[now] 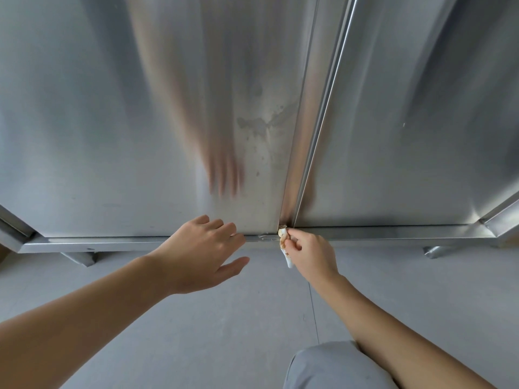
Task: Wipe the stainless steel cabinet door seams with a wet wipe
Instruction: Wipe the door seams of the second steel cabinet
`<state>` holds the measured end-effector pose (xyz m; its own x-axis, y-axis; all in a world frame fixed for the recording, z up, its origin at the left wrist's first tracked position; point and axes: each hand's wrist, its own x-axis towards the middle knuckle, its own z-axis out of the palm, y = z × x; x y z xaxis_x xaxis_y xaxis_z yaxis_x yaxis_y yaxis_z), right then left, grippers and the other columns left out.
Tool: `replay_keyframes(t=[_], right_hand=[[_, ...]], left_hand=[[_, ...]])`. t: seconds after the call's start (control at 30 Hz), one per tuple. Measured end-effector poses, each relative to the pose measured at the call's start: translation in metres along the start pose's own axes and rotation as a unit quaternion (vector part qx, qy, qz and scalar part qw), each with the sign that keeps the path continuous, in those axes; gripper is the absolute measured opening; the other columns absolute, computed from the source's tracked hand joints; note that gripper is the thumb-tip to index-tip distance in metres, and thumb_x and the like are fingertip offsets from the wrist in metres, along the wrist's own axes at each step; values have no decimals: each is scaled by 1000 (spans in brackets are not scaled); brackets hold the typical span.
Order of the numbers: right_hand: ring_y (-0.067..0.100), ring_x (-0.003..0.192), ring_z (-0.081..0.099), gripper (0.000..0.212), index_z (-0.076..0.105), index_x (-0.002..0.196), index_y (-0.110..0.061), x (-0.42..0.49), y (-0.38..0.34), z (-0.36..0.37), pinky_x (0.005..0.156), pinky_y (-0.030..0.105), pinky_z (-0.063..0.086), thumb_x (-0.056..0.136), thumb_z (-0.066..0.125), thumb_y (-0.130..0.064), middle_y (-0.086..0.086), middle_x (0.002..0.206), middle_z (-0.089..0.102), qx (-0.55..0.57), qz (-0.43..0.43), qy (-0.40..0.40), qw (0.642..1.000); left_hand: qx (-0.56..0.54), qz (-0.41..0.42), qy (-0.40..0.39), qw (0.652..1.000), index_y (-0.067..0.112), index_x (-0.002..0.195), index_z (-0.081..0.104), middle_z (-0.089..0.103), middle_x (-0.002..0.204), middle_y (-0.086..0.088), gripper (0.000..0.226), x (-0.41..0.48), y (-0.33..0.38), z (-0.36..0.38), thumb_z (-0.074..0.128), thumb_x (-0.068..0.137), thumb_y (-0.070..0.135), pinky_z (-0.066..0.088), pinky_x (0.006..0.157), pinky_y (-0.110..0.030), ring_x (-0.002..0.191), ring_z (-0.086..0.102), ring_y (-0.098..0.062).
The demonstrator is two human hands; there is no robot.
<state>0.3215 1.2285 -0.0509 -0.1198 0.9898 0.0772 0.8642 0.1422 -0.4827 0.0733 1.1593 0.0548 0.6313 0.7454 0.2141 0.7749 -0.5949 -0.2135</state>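
Two stainless steel cabinet doors fill the upper view, the left door (140,122) and the right door (407,136). A vertical seam (311,141) runs between them down to the bottom rail (393,233). My right hand (310,255) pinches a folded white wet wipe (284,242), stained brown, and holds its tip against the foot of the seam where it meets the rail. My left hand (205,248) has its fingers extended, their tips at the lower edge of the left door. Dried grey-brown stains (261,124) mark the left door beside the seam.
The cabinet stands on short metal feet (81,258) over a grey tiled floor (224,332). A second foot (434,251) shows at the right. My knee in grey fabric (331,366) is at the bottom edge.
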Motion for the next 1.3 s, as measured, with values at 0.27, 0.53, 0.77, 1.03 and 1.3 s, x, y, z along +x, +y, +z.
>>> replay_keyframes(t=[0.27, 0.53, 0.77, 1.03, 1.3], right_hand=[[19, 53, 31, 27, 42, 58, -17, 8, -11, -4, 49, 29, 23, 80, 56, -20, -7, 50, 45, 78, 68, 5, 995], [29, 54, 32, 31, 43, 72, -5, 11, -28, -5, 49, 32, 25, 85, 60, -26, 11, 53, 35, 231, 58, 113, 965], [11, 51, 36, 22, 70, 77, -5, 13, -59, -42, 52, 28, 36, 90, 61, -19, 18, 56, 56, 418, 49, 151, 895], [10, 45, 49, 23, 76, 85, -11, 5, -59, -42, 53, 27, 45, 94, 57, -2, 0, 56, 65, 432, 50, 123, 892], [15, 50, 45, 22, 76, 75, -12, 12, -73, -61, 62, 28, 43, 90, 61, -6, 8, 52, 58, 492, 109, 107, 857]], left_hand=[[2, 1, 4, 1000, 18, 95, 65, 61, 82, 0, 48, 7, 3, 1, 32, 101, 53, 48, 58, -36, 62, 55, -23], [0, -26, 3, 1000, 21, 100, 66, 62, 87, 3, 51, 11, 2, -9, 28, 101, 56, 49, 62, -36, 66, 57, -20], [-2, -49, 6, 999, 21, 101, 66, 63, 89, 4, 50, 12, -4, -21, 29, 101, 55, 49, 63, -35, 67, 58, -20], [-9, -77, 13, 997, 21, 103, 65, 64, 94, 5, 53, 23, -9, -34, 25, 101, 56, 48, 67, -36, 70, 59, -21], [-11, -99, 45, 994, 20, 104, 65, 66, 95, 4, 50, 27, -18, -55, 29, 101, 54, 50, 66, -35, 72, 62, -21]])
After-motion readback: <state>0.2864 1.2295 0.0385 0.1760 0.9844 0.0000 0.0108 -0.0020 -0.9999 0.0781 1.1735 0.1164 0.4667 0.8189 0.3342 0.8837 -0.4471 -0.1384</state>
